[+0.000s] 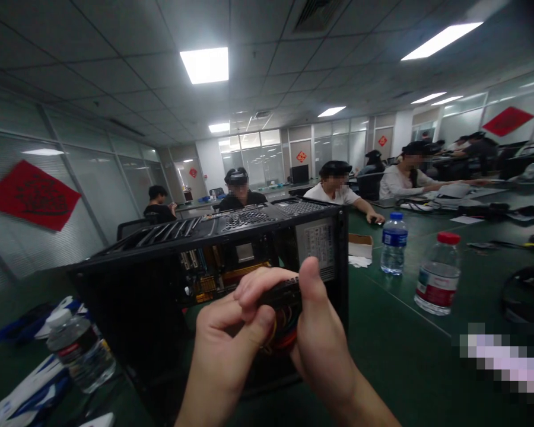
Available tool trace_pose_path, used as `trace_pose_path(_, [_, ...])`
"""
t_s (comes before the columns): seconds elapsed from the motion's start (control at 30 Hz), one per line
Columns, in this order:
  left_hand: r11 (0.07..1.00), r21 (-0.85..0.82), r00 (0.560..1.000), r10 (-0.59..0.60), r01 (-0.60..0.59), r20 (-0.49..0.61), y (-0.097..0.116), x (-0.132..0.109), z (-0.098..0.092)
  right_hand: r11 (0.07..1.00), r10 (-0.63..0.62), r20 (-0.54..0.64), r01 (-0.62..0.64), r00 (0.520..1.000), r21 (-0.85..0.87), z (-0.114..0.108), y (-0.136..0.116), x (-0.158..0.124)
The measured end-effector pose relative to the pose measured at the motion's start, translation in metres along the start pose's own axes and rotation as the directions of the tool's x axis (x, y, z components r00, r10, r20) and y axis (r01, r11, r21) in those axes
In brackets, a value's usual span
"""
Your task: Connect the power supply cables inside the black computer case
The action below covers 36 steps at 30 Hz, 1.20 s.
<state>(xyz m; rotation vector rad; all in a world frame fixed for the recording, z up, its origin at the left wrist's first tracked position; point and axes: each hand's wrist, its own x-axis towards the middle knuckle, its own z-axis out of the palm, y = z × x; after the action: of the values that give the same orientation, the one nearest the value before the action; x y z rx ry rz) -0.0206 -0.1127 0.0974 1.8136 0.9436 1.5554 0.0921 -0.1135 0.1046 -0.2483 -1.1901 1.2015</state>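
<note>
Head view: left hand (225, 326) pinches the plug (286, 290) in thumb and fingers, crosswise before the case (160, 281), nearer its right edge; right hand (324, 335) flanks the plug's right end, grip unclear.

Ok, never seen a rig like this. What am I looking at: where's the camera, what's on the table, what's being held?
There's no robot here, just one picture from a camera worn on a person's head, looking forward and down. The bare left hand and right hand are the wearer's. The left has its thumb and fingers around a dark piece with coloured wires; the right is cupped at its other side, fingers mostly hidden. I can't tell exactly what the piece is.

Right behind the hands is an open black computer case. On the green table are also a blue-capped bottle and a red-capped bottle, with a white-capped bottle at picture left.
</note>
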Motion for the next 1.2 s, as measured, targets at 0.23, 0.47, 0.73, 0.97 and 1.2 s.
trace_pose_path(0.23, [0.967,-0.193,0.981,-0.185,0.169,-0.066,0.006,0.000,-0.001,0.980,-0.138,0.025,0.140,0.990,-0.143,0.013,-0.001,0.003])
trace_pose_path(0.47, [0.989,-0.031,0.987,-0.149,0.147,-0.060,0.018,0.000,-0.004,0.977,-0.164,0.046,0.169,0.985,-0.131,0.007,-0.004,0.005])
trace_pose_path(0.73, [0.991,-0.009,0.991,-0.134,0.133,-0.015,0.013,0.005,-0.013,0.990,-0.125,0.000,0.124,0.992,-0.065,0.003,-0.003,0.004])
trace_pose_path(0.97, [0.986,-0.091,0.990,-0.138,0.139,0.011,0.018,0.002,-0.007,0.999,-0.052,-0.022,0.053,0.998,0.010,0.004,0.003,0.006])
trace_pose_path(1.2, [0.990,-0.025,0.979,-0.134,0.140,0.153,0.014,0.006,-0.021,0.999,-0.028,-0.089,0.032,0.996,0.037,0.005,0.010,0.006])
